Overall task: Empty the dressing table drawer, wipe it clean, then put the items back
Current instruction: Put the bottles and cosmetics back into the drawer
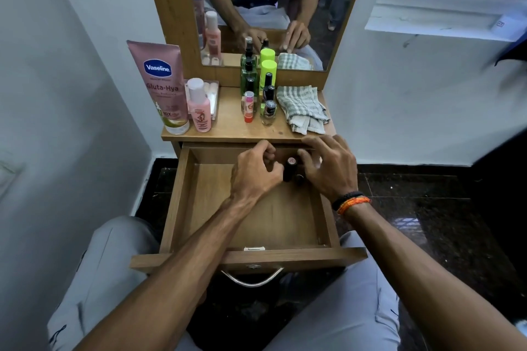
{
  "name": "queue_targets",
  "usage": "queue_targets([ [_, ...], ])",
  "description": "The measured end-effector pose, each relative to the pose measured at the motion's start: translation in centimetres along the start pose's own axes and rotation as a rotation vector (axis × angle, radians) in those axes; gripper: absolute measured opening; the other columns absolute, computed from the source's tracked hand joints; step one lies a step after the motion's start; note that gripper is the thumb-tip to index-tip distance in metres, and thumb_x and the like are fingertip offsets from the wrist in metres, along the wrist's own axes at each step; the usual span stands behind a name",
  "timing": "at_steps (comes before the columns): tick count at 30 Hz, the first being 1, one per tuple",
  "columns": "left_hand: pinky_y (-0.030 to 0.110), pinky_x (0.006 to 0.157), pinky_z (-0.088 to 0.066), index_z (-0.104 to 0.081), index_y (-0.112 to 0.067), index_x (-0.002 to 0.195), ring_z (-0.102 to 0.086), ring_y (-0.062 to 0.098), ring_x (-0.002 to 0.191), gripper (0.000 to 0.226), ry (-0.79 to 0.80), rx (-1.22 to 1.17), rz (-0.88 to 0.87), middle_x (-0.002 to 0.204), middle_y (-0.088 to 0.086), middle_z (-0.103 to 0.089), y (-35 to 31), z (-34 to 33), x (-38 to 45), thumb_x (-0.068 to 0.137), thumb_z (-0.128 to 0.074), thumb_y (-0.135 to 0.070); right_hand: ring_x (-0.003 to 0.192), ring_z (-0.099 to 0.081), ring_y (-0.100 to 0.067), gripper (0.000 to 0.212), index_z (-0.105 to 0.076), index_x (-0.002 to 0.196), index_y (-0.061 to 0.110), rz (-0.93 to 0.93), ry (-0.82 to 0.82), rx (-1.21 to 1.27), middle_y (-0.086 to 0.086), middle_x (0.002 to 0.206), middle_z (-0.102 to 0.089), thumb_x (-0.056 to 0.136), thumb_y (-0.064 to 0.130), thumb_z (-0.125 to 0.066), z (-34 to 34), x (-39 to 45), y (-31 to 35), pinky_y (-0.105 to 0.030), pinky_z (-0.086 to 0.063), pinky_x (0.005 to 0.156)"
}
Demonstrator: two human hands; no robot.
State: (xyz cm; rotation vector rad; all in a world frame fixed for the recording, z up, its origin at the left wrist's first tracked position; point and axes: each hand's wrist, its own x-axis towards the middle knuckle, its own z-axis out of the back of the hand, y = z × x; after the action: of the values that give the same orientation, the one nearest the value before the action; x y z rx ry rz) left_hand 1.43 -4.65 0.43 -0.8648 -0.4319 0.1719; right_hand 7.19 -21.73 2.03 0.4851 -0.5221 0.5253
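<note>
1. Open drawer (251,216) filling the middle of the frame, floor mostly bare, front edge toward the bottom.
2. Cosmetics still standing on the dressing table top (228,125) above it: lotion tube (159,85) at upper left, folded cloth (302,108) at upper right.
3. Left hand (256,174) and right hand (330,165) both at the drawer's far end, fingers curled inward toward each other.
4. Small dark tube (289,169) upright between them, long axis vertical, light cap end up, nearly midway, touching or almost touching both sets of fingertips.
5. Pinching or only steadying: cannot tell.
6. Probably placing or lifting this tube; impossible to say which.
</note>
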Motion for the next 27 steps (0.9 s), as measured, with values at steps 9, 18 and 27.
queue_targets([
  [9,0.024,0.067,-0.058,-0.055,-0.02,0.134,-0.061,0.016,0.088,0.043,-0.336,0.079,-0.123,0.112,0.003,-0.052,-2.2,3.8,5.2,0.091,-0.064,-0.018,0.091,-0.06,-0.023,0.031,-0.069,0.115,0.015,0.026,-0.005,0.108,-0.007,0.102,-0.065,0.086,0.024,-0.068,-1.9,7.4,5.3,-0.031,-0.048,0.075],
  [18,0.032,0.073,-0.061,-0.057,-0.015,0.129,-0.058,0.017,0.1,0.043,-0.302,0.141,-0.104,0.118,0.007,-0.049,-2.2,3.9,7.4,0.088,-0.065,-0.013,0.089,-0.061,-0.024,0.033,-0.069,0.113,0.016,0.031,0.041,0.062,-0.011,0.104,-0.063,0.083,0.028,-0.076,-2.7,9.0,5.9,-0.035,-0.053,0.071],
  [27,0.022,0.053,-0.044,-0.053,-0.017,0.083,-0.052,0.009,0.066,0.013,-0.196,0.152,-0.133,0.077,-0.006,-0.055,-2.2,2.7,1.8,0.091,-0.062,-0.023,0.066,-0.052,-0.009,0.014,-0.063,0.085,0.016,-0.056,-0.103,0.143,0.003,0.082,-0.061,0.087,0.027,-0.071,0.2,6.0,3.0,-0.03,-0.051,0.058],
])
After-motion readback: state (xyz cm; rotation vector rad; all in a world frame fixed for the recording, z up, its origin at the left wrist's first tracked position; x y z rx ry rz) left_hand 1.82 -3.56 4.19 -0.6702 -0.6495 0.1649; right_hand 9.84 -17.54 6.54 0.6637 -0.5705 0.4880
